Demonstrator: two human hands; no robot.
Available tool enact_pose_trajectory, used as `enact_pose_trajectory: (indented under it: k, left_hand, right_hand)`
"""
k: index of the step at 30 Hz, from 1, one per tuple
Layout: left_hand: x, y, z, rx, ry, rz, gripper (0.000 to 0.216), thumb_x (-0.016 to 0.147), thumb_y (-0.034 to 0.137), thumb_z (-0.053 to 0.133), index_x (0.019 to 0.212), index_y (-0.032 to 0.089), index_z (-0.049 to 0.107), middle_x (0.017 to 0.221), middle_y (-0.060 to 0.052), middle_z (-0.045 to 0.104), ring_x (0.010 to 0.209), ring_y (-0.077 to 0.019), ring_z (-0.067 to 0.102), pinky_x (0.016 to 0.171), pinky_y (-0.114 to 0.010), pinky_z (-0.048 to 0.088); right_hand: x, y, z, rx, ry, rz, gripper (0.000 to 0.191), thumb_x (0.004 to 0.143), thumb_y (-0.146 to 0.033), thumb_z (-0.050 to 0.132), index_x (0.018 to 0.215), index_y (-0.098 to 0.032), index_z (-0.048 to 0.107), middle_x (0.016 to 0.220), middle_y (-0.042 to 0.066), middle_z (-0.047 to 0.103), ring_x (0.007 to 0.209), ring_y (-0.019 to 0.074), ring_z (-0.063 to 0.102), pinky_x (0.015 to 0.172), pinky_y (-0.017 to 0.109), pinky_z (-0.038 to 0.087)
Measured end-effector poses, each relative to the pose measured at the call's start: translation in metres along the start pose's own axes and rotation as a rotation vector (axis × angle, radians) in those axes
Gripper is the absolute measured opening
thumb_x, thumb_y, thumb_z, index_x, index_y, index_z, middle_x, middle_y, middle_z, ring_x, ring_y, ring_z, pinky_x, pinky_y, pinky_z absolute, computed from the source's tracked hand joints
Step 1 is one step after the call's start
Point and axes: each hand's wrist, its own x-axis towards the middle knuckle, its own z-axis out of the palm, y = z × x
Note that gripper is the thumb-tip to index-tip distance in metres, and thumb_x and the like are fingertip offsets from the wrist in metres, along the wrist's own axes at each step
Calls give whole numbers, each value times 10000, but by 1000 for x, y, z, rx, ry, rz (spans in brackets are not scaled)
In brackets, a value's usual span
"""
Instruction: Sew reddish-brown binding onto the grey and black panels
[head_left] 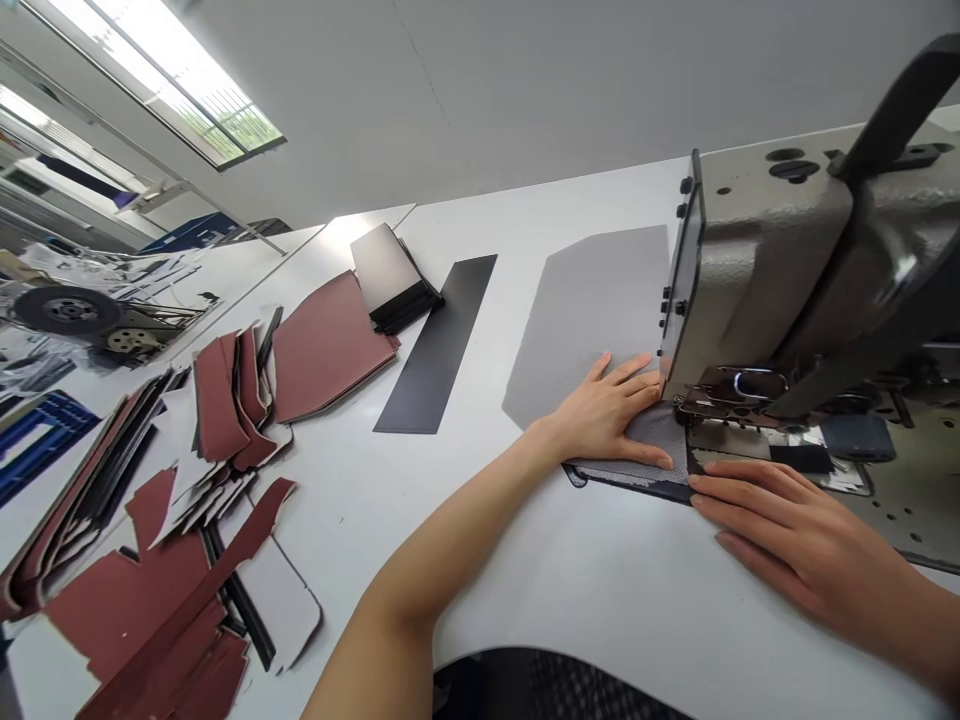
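Observation:
A grey fabric panel (600, 285) lies on the white table and runs up to the sewing machine (757, 260). My left hand (611, 410) rests flat on this panel with its fingers spread, just left of the machine's head. A dark strip (637, 484) follows the panel's near edge. My right hand (787, 530) lies palm down beside the needle area, its fingers stretched out and their tips touching the end of the dark strip. The needle and presser foot are mostly hidden under the machine's head.
Left of the panel lies a flat black strip (442, 340). Beyond it are a stack of black-edged pieces (386, 275), maroon panels (326, 345) and a heap of maroon scraps (142, 610). A blue crate (45, 435) and another machine's handwheel (67, 310) stand far left. A wall backs the table.

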Motion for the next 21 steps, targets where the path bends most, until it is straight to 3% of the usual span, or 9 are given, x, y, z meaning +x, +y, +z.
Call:
enact_pose_trajectory:
  k: [3,6,8,10,14,16,21]
  left_hand:
    - [-1,1,0,-56,32,8,677,810,672,727,1287,198,646,1320,-140,660,1398,-384,465,1236,-569,181]
    - [-6,14,-3,-255,181,-111,564,766,577,817,1163,206,663,1278,-119,674,1261,-330,570,1153,-506,340]
    - [-10,31,-7,-536,369,-283,397,789,493,821,1007,209,651,1151,-82,707,1107,-255,637,1003,-405,460]
    - [-13,51,-10,-897,527,-430,367,767,441,847,899,200,602,1026,-52,714,974,-195,660,871,-329,494]
    - [-9,81,-15,-1461,563,-589,605,540,429,979,844,188,515,938,-44,720,854,-156,673,774,-287,506]
    - [-3,85,-14,-1537,581,-627,630,511,411,990,838,186,501,886,-32,722,811,-137,672,770,-277,502]
    - [1,82,-9,-1478,695,-605,525,596,365,939,789,186,484,741,19,675,698,-93,621,749,-262,476]
  right_hand:
    - [1,-1,-4,31,35,-26,283,1004,-195,537,1253,-181,671,1319,71,662,1257,235,560,1021,377,512]
    - [2,-1,-9,30,83,-39,264,1012,-177,523,1226,-168,676,1271,66,679,1206,221,579,993,355,521]
    - [3,-1,-13,25,108,-43,263,1022,-182,513,1229,-167,675,1243,62,687,1180,214,587,975,345,524]
    - [3,-1,-15,29,125,-40,264,1023,-175,509,1229,-162,674,1227,68,691,1164,212,595,972,345,524]
    - [5,-2,-15,36,154,-31,256,998,-138,539,1205,-159,688,1211,87,700,1140,218,622,958,346,540]
    - [4,-5,-15,27,167,-40,284,989,-134,555,1240,-170,682,1208,83,706,1135,225,634,951,355,552]
    - [0,-10,-20,-10,173,-60,378,972,-99,570,1329,-203,638,1239,63,701,1112,225,648,935,385,568]
